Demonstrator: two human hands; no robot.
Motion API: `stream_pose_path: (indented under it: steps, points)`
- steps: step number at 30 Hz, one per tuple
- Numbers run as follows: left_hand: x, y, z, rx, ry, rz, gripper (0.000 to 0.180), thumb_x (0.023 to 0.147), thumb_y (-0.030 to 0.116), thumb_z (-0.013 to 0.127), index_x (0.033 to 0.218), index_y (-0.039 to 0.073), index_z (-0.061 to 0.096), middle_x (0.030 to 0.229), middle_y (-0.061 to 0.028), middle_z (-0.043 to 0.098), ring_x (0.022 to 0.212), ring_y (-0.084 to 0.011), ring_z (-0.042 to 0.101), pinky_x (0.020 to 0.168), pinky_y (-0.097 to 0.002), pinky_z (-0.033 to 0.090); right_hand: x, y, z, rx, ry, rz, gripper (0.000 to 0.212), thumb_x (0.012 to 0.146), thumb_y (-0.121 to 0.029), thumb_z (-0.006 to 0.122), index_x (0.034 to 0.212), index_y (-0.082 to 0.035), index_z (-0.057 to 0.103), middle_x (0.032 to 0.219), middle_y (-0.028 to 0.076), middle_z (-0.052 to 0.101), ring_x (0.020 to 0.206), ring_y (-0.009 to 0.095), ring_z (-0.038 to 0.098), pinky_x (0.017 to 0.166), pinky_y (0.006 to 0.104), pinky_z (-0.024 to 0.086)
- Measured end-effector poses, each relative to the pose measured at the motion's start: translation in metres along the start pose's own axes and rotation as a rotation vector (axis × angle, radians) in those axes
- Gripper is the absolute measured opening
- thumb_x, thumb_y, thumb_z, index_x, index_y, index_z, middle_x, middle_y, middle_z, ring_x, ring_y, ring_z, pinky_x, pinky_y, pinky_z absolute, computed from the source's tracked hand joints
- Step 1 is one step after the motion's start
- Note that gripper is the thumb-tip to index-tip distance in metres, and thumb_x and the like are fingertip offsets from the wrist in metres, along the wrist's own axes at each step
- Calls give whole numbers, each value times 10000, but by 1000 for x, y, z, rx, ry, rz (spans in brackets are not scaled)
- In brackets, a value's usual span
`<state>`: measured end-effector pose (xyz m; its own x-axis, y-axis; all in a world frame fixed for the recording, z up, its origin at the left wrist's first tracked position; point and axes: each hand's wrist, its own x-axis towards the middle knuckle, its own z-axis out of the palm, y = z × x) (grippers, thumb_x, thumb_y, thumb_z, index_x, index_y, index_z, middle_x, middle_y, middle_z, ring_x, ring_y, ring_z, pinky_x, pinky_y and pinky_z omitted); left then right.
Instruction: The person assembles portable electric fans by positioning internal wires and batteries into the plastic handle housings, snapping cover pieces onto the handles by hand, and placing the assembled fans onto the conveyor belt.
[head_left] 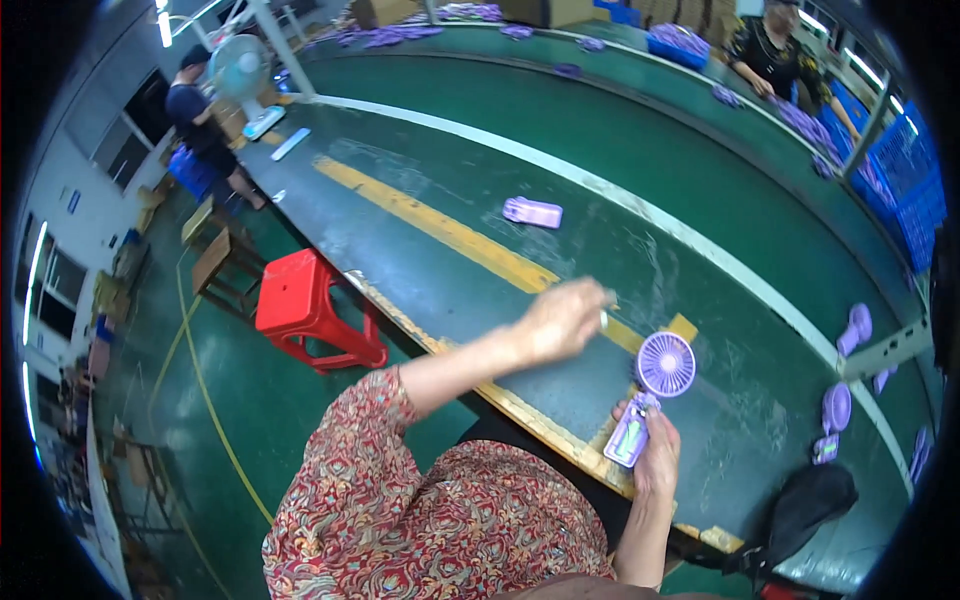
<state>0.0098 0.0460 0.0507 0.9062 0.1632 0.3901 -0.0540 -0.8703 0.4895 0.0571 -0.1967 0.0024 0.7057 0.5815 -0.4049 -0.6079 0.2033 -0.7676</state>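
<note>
A purple handheld fan [665, 365] is in my right hand [657, 450], its round grille pointing away from me. My fingers wrap its handle [627, 438], which shows a pale greenish inside face. My left hand [563, 322] is over the workbench to the left of the fan, apart from it. Its fingers are curled together and a little blurred; what they pinch, if anything, is too small to make out. Farther off on the bench lies a purple fan-handle piece [533, 212].
More purple fans [836, 408] lie at the right. A black bag [812, 505] sits by the near right edge. Beyond the white strip runs a green conveyor belt [480, 85]. A red stool [300, 295] stands left of the bench. One person stands far left, another sits far right.
</note>
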Motion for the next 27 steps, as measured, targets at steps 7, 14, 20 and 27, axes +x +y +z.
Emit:
stream_pose_path:
  steps: [7,14,20,27]
  points:
    - [34,-137,-23,381,63,-430,618,780,358,632,1294,86,422,1344,-195,374,1275,-355,315,1041,-459,270,4,-2,0,21,-61,-14,278,916,-170,500,1030,79,545,960,215,631,854,273,650,771,357,543]
    - [14,-99,13,535,82,-114,199,819,182,566,972,55,560,1001,-147,564,974,-309,544,835,-444,413,-4,-7,-1,43,-29,29,289,909,-156,502,1057,92,518,990,223,620,877,284,645,767,365,547]
    - [4,-19,8,-533,209,-534,178,895,154,496,882,-4,575,710,-100,600,707,-202,613,616,-344,476,1,-7,-2,44,-60,37,401,897,-175,531,1161,118,459,1089,247,578,971,309,610,876,384,497]
    - [-38,5,17,-766,-149,-771,246,908,210,531,958,-26,579,828,-81,633,736,-158,628,664,-303,526,10,-1,1,113,-68,50,350,920,-213,509,1118,75,496,1069,209,600,982,256,611,876,339,494]
